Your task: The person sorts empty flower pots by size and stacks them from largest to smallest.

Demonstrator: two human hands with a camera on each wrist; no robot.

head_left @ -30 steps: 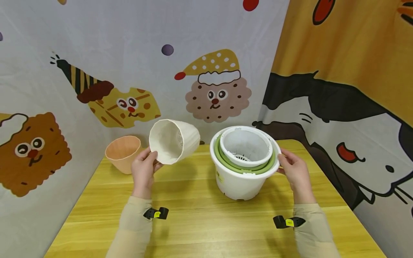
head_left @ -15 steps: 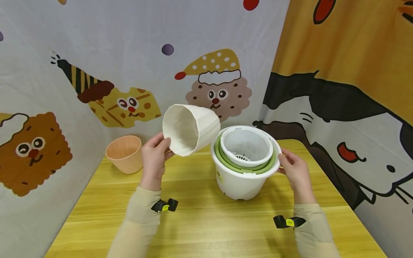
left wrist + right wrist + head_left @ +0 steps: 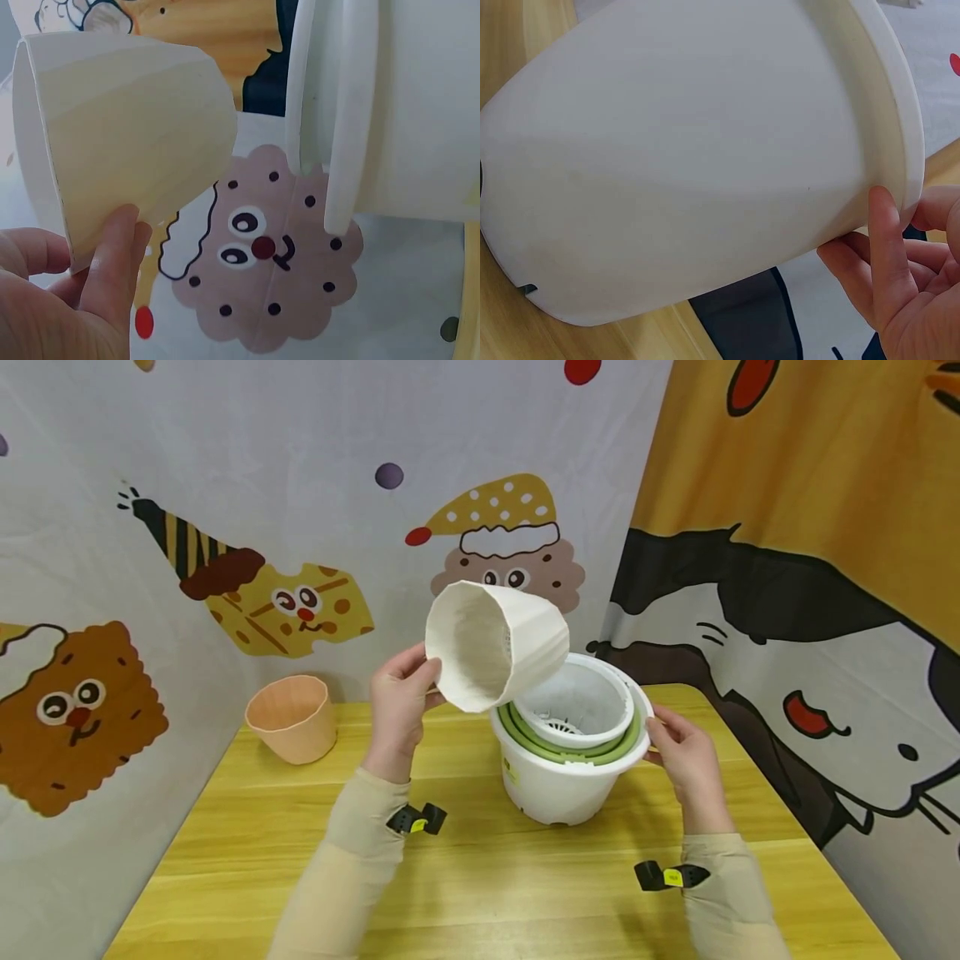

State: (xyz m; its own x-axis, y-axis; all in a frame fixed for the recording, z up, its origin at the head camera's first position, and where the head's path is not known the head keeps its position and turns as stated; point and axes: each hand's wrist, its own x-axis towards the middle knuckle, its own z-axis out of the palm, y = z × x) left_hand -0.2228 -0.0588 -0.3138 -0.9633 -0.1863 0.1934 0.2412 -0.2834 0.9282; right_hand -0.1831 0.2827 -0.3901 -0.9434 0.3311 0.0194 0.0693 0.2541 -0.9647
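My left hand (image 3: 397, 702) pinches the rim of a cream-white flower pot (image 3: 534, 647), which is tipped on its side in the air with its mouth facing left. Its base end hangs over the left part of a nest of pots. The outermost is a large white pot (image 3: 551, 793) standing on the table; a green pot (image 3: 592, 754) sits inside it, and a smaller white pot (image 3: 585, 693) with a slotted bottom sits innermost. With thumb and fingers, my right hand (image 3: 686, 756) pinches the large pot's right rim, also plain in the right wrist view (image 3: 900, 277).
A peach-coloured pot (image 3: 300, 727) stands upright at the table's back left. The wooden table (image 3: 480, 893) ends at a cartoon-printed cloth wall (image 3: 300, 468) behind and to both sides.
My left hand has carried the cream-white pot to the right and upward, from beside the nested pots to above them. The right hand and the large pot have stayed put.
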